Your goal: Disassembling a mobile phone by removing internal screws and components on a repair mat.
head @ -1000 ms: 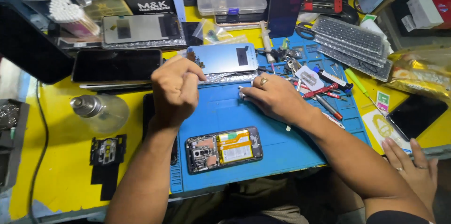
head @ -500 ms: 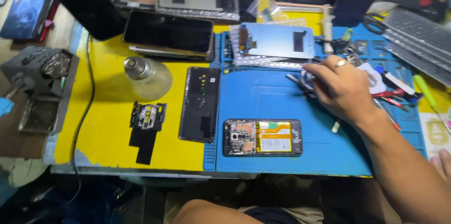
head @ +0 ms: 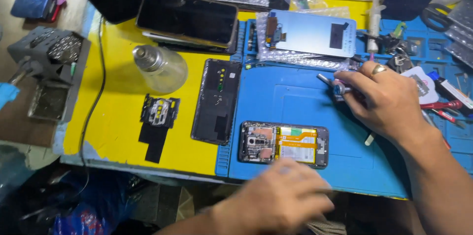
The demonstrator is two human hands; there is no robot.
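An opened phone with its circuit board and orange flex cable showing lies on the blue work mat. My left hand is blurred at the bottom edge, just below that phone, and I see nothing in it. My right hand, with a ring on one finger, rests on the mat to the phone's upper right. It grips a small metal tool whose tip points left. A display panel lies face down above the hand.
A black back cover lies left of the opened phone, beside small black bracket parts on the yellow surface. A glass bottle, a dark-screened phone, a grey device and hand tools surround the mat.
My left hand left the display panel, dropped out of view, and now shows blurred at the bottom edge. My right hand has moved slightly and now holds a tool. The view has shifted left.
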